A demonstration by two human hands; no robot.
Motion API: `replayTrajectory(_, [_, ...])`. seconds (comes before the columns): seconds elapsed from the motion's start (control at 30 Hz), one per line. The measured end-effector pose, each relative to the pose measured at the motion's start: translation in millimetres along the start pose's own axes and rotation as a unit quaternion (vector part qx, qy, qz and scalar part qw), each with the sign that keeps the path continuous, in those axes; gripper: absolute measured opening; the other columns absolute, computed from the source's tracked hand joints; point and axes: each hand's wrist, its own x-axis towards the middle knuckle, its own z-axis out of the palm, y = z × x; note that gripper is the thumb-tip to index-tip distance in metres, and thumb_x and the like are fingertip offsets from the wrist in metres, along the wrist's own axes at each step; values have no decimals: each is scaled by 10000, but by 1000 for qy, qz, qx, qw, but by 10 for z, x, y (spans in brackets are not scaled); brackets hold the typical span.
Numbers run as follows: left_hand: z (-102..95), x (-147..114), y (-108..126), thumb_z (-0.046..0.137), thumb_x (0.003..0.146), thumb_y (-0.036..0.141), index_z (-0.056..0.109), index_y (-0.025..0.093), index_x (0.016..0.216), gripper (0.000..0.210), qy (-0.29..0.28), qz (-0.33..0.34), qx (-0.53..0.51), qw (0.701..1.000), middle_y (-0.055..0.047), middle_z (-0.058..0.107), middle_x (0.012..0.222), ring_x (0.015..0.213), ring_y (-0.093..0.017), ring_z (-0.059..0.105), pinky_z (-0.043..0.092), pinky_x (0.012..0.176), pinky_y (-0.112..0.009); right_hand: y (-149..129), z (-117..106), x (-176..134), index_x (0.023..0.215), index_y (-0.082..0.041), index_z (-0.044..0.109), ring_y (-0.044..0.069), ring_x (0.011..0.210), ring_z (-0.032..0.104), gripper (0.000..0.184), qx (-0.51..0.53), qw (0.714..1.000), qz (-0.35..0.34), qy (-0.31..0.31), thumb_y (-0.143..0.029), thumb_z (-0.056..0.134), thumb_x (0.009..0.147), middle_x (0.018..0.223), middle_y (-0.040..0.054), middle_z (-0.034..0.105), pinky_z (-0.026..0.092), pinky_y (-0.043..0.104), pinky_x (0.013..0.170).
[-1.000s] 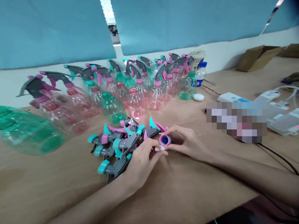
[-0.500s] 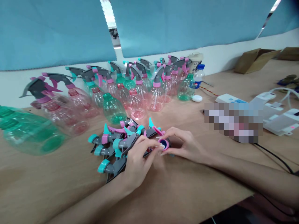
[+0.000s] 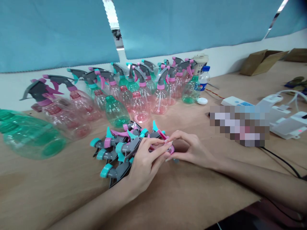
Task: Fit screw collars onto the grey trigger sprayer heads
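Note:
Both hands meet over a trigger spray head with a pink collar [image 3: 171, 149], just right of a loose pile. My right hand [image 3: 192, 148] grips that collar between thumb and fingers. My left hand [image 3: 145, 161] is closed, its fingertips pressed at the collar's opening; they cover the opening, and anything small between them is hidden. Beside and partly behind my left hand lies the pile of grey trigger spray heads [image 3: 130, 147], with turquoise or pink collars. Only a little of the held head's body shows past the fingers.
Behind the pile stand several pink and green spray bottles [image 3: 141, 108], many with heads on. Green bottles [image 3: 33, 137] lie at left. A blue-capped bottle [image 3: 204, 78], a white lid [image 3: 202, 101], a white power strip [image 3: 237, 102] and a cardboard box [image 3: 261, 62] are to the right.
My left fingers have moved over the collar's opening, which showed dark blue inside before. A small whitish spot at the left fingertips is now covered. My right hand has stayed in place.

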Motion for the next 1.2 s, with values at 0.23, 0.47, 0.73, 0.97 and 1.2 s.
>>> replayTrajectory(0.23, [-12,-22,33,488,917,183,564,240,1172,272,12,-7,15,1000,-63,581,1063,956,-195,531,486,813,-377,10,-24,4,1059,-210,565,178,916,657,357,-30,999,-5,13,-347,705,760,997,48,675,536,323,818])
replayTrajectory(0.47, [-1,-11,90,532,883,186,580,203,1024,150,-10,15,75,997,-41,666,1017,959,-209,552,432,836,-383,51,-30,12,1043,-213,570,187,928,655,343,-38,999,-3,25,-341,707,756,987,47,678,534,337,825])
replayTrajectory(0.73, [1,-21,80,559,852,161,570,197,976,129,-31,21,70,997,-25,667,989,956,-202,552,402,851,-375,68,-26,-11,1049,-214,570,171,932,642,337,-28,1000,-8,6,-308,711,758,998,35,666,517,307,814])
replayTrajectory(0.97, [23,-18,59,566,846,183,549,190,973,128,-59,-5,31,998,-42,642,974,944,-210,543,433,843,-391,54,-4,-23,992,-209,587,171,841,652,298,-28,999,18,5,-326,716,750,937,32,667,527,301,756])
replayTrajectory(1.2, [33,-19,42,576,840,176,543,176,962,126,-52,-3,7,999,-45,629,956,933,-201,532,434,849,-386,37,9,-27,982,-204,585,170,843,650,289,-22,1000,20,-1,-324,714,752,932,32,661,524,296,745])
